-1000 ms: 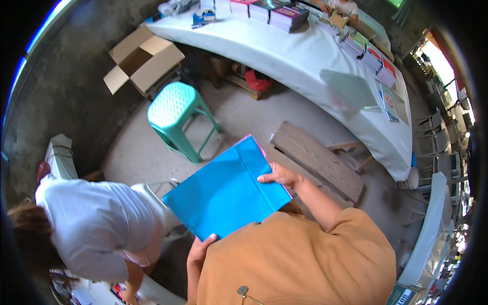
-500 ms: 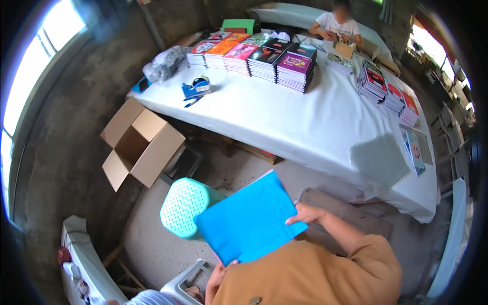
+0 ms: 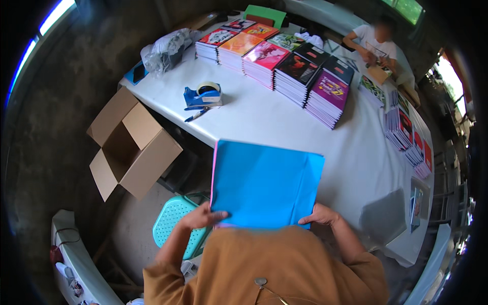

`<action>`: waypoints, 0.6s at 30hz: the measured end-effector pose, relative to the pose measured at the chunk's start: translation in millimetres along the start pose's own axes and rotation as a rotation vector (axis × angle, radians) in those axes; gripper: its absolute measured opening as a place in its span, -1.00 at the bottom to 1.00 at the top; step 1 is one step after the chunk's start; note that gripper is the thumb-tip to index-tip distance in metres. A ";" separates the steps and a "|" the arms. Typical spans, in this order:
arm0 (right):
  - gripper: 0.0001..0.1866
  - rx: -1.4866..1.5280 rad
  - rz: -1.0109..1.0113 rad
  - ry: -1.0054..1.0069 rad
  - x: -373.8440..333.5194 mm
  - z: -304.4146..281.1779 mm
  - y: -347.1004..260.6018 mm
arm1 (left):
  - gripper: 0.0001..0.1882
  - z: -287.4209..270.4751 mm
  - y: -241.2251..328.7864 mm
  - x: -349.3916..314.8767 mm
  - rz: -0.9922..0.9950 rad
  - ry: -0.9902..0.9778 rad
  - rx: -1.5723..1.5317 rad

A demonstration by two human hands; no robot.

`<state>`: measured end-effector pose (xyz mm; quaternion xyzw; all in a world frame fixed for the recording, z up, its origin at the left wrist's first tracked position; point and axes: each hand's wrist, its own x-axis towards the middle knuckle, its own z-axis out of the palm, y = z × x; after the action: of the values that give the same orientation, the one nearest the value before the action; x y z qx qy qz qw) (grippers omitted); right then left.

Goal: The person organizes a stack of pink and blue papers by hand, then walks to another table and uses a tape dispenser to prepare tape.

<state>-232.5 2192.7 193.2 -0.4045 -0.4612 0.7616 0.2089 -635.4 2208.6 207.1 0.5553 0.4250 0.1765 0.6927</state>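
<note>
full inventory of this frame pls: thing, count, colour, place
blue folder: 1, blue with pink edge, held upright in front of the person
table: 1, white cover, centre
notebook stacks: many, multicoloured covers, far side and right edge of table
tape dispenser: 1, blue, table left
cardboard box: 1, brown, open, floor left
plastic stool: 1, teal, beside box
other person: 1, white shirt, far end of table
left hand: grips folder's lower left
right hand: grips folder's lower right
</note>
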 end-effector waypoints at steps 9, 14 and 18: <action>-0.81 0.135 -0.202 0.462 153.5 -19.6 -113.5 | -0.70 -205.1 128.6 151.6 -0.067 -0.326 0.042; -0.84 0.068 -0.063 0.449 266.7 -24.8 -226.0 | -0.72 -343.7 192.5 212.8 0.010 -0.318 0.038; -0.81 -0.041 -0.077 0.476 328.5 -51.0 -301.5 | -0.67 -426.4 252.3 277.5 0.018 -0.362 0.073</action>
<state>-400.2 2594.0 304.2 -0.5588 -0.4293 0.6267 0.3326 -752.7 2752.5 320.7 0.6066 0.2946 0.0643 0.7356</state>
